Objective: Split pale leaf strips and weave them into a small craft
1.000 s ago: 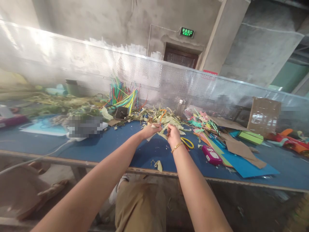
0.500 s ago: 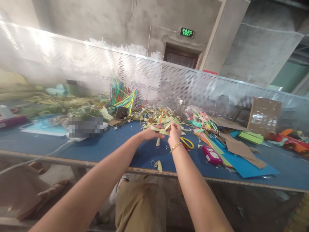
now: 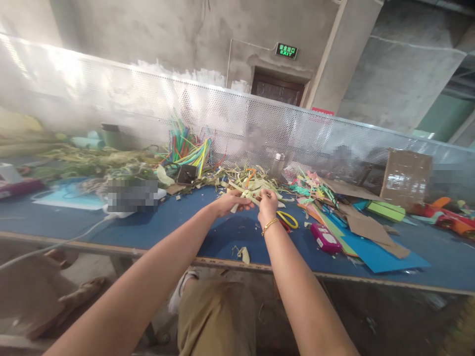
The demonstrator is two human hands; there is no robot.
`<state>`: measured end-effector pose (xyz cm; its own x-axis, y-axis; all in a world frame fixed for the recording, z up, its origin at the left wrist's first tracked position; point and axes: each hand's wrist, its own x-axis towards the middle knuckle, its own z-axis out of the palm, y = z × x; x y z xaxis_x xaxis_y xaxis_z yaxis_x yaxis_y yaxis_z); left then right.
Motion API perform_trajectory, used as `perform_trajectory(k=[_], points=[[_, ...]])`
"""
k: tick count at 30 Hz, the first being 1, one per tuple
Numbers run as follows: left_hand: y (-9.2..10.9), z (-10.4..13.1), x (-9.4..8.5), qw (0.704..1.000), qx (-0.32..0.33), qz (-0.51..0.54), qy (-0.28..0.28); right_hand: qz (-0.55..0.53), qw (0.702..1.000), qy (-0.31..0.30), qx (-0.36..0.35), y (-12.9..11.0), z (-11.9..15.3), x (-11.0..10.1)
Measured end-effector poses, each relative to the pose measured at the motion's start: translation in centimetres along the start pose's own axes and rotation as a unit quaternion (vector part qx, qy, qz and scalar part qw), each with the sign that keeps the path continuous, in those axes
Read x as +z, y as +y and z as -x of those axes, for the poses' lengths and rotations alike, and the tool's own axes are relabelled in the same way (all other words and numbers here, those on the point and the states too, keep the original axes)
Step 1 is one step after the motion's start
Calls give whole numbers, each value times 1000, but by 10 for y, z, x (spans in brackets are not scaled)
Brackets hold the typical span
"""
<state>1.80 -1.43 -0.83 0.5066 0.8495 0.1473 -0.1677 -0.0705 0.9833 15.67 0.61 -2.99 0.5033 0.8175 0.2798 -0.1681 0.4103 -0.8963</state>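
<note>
Pale green leaf-like strips [image 3: 246, 194] stretch between my two hands above the blue table [image 3: 185, 222]. My left hand [image 3: 233, 202] is closed on the strips, thumb on top, with one end sticking out below its fingers. My right hand [image 3: 267, 203], with a gold bracelet at the wrist, pinches the other side of the strips. Behind the hands lies a heap of similar pale strips [image 3: 256, 177] with an orange piece [image 3: 251, 174] among them. Yellow-handled scissors [image 3: 288, 219] rest on the table just right of my right hand.
A purple box [image 3: 325, 238], blue card sheets [image 3: 386, 254] and cardboard [image 3: 371, 230] lie to the right. Coloured pipe cleaner-like sticks [image 3: 187, 148] and a bottle [image 3: 278, 164] stand at the back before a perforated metal screen [image 3: 222, 118]. A white power strip [image 3: 118, 210] with a cable lies left.
My left hand has turned and regripped the strips, its fingers now curled beneath them. The hanging strip end has shifted left. My right hand stays nearly in place.
</note>
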Motion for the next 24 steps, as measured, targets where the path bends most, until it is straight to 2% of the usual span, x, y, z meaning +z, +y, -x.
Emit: perform_trajectory(k=[4,8,13,21,24], points=[[1,-3,-1,998,-41,32,29,27,1000,-3,-8,3,-2,-1],[-2,-4,0,996,-43,-36,67,42,999,-20,-16,5,-3,0],[-4,-2,2,993,-39,-102,50,23,1000,-2,-17,7,-4,1],[-9,-1,3,996,-10,-88,3,23,998,47,-25,8,-10,-4],[-11,-4,0,996,29,-79,11,46,998,30,-36,7,-13,-6]])
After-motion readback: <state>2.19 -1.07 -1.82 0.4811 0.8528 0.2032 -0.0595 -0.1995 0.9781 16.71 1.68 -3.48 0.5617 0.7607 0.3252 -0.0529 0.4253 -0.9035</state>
